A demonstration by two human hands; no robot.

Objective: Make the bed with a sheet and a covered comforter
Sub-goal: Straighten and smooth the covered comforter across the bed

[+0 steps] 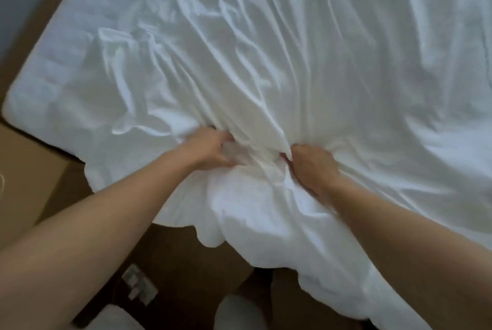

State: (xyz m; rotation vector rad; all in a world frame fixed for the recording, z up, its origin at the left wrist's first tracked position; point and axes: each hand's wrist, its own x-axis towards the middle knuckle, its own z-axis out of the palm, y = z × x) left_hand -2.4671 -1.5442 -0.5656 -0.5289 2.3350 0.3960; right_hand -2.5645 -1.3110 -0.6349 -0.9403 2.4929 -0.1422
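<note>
The mattress (66,50) fills most of the view, reaching up and away from both hands, its bare quilted surface showing far to the left of the left hand. Over it lies the white sheet (292,63), thin and heavily creased, covering everything beyond and to the right of the right hand. Its long folds fan outward from the spot between the two hands. Its near edge spills off the bed below the wrists and hangs in soft bulges toward the floor (181,250), which is brown and dim. Below and left of the left forearm stands a tan cardboard box (29,170), its top close to the corner of the mattress. Both bare forearms stretch in from the lower corners and meet near the bed's near edge. The left hand (210,148) has its fingers curled into a bunch of the sheet, thumb underneath. Just beside it, with a ridge of gathered cloth between them, the right hand (311,164) is clenched on another bunch, knuckles up. Beneath the left arm a small pale object (138,287) lies on the floor, too blurred to identify.
</note>
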